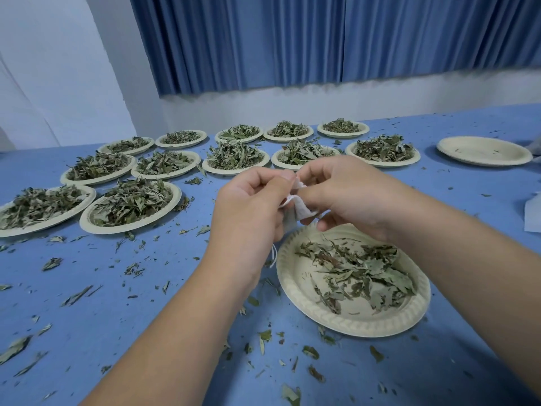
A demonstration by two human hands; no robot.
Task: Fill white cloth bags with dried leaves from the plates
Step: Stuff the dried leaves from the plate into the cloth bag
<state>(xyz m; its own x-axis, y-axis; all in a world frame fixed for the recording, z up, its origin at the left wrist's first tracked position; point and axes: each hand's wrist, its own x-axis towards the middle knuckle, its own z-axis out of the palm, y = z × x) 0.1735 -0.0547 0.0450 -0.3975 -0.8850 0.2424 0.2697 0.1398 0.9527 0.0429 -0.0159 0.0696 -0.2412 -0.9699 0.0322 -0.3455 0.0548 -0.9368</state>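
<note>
Both hands are working a small white cloth bag (301, 208), holding it in the air just above the far rim of the nearest paper plate (292, 291). The left hand (251, 206) is pinching the bag's left edge with curled fingers. The right hand (345, 197) is gripping the other side, so the soft, crumpled fabric is bunching between them. Its thin white drawstring (273, 257) is dangling beside that plate's left rim. A thin spread of grey-green dried leaves (366, 273) is lying on the plate. Beyond it to the left, heaped plates (131, 206) are sitting in rows, and an empty plate (483, 150) is lying beyond it to the right. Leaf crumbs (76, 295) are littering the blue table (146, 332) around it.
</note>
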